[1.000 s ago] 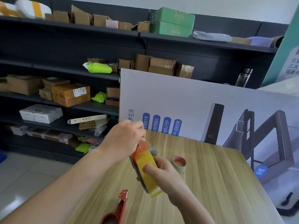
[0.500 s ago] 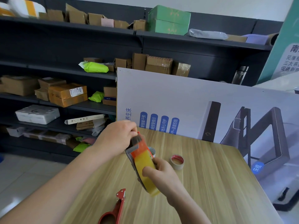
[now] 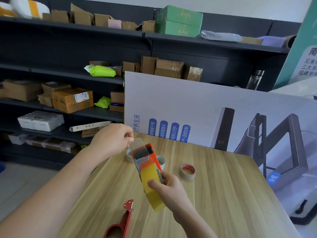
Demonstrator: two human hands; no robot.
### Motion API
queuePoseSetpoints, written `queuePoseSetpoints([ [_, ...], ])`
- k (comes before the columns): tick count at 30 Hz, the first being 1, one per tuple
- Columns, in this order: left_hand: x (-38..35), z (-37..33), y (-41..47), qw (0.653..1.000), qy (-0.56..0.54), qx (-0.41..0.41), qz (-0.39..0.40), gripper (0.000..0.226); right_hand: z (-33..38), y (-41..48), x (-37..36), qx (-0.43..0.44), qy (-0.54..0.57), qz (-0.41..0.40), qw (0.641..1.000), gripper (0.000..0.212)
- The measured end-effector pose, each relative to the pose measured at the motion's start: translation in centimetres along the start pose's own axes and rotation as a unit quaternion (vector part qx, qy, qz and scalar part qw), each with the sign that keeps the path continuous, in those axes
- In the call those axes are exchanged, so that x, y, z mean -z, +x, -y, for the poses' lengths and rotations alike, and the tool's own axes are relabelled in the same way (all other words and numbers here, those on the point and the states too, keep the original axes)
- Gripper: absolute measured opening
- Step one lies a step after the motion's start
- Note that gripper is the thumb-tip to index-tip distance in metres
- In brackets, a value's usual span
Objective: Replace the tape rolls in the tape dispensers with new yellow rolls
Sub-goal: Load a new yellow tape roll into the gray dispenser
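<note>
Already the head view showed the right hand [image 3: 169, 189] gripping the orange dispenser [image 3: 147, 157] with its yellow roll [image 3: 151, 184] above the table [image 3: 223, 194], while the left hand [image 3: 112, 140] pinched the loose tape end [image 3: 137, 143]. That end could likely stick to itself or tear. Three spent rolls [image 3: 188, 171] and a red dispenser [image 3: 123, 220] lay nearby, none obstructing.

Light wood-grain table [image 3: 223, 194] carries everything. Red tape dispenser [image 3: 121, 222], no roll in it, lies at near edge. 3 near-spent tape cores stand mid-table: red-lined core [image 3: 188, 171] at right, white-rimmed core [image 3: 162, 161] and pale core [image 3: 129, 155] partly hidden. Printed display board [image 3: 205, 109] leans at far edge.
</note>
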State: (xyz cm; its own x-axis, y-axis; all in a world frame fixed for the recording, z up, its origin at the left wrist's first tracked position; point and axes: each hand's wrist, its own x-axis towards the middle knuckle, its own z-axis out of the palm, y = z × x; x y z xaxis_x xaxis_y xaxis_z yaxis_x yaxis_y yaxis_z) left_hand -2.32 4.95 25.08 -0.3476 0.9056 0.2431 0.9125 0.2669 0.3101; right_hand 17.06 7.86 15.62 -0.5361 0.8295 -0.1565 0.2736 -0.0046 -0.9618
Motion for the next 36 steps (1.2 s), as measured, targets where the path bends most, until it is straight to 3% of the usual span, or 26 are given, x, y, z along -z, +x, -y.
queuePoseSetpoints([
  [4,0.0,0.2,0.1,0.987,-0.153,0.006,0.046,0.017,-0.4,0.0,0.2,0.01,0.048,-0.017,0.999,0.028],
  [9,0.1,1.5,-0.2,0.909,-0.366,0.053,0.192,0.025,-0.4,0.1,0.3,0.03,0.058,-0.039,0.997,0.021],
  [15,-0.4,2.1,-0.3,0.876,-0.423,0.045,0.226,0.041,-0.2,0.3,0.3,0.03,0.06,-0.044,0.997,0.022],
  [17,-0.5,2.1,-0.2,0.874,-0.432,0.056,0.218,0.054,-0.2,0.4,0.3,0.031,0.053,-0.047,0.997,0.022],
  [20,-0.7,1.3,-0.1,0.903,-0.38,0.052,0.191,0.065,-0.2,0.5,0.3,0.032,0.054,-0.045,0.997,0.02],
  [25,-1.4,0.1,0.5,0.943,-0.328,0.03,0.056,0.011,-0.2,0.6,0.4,0.039,0.055,-0.035,0.997,0.018],
  [30,-1.1,-0.5,0.7,0.958,-0.285,0.022,-0.036,0.009,0.3,0.9,0.9,0.071,0.028,0.009,0.997,0.029],
  [36,-0.6,-1.2,1.0,0.973,-0.215,-0.005,-0.087,0.016,1.1,1.4,2.0,0.096,0.012,0.062,0.993,0.051],
])
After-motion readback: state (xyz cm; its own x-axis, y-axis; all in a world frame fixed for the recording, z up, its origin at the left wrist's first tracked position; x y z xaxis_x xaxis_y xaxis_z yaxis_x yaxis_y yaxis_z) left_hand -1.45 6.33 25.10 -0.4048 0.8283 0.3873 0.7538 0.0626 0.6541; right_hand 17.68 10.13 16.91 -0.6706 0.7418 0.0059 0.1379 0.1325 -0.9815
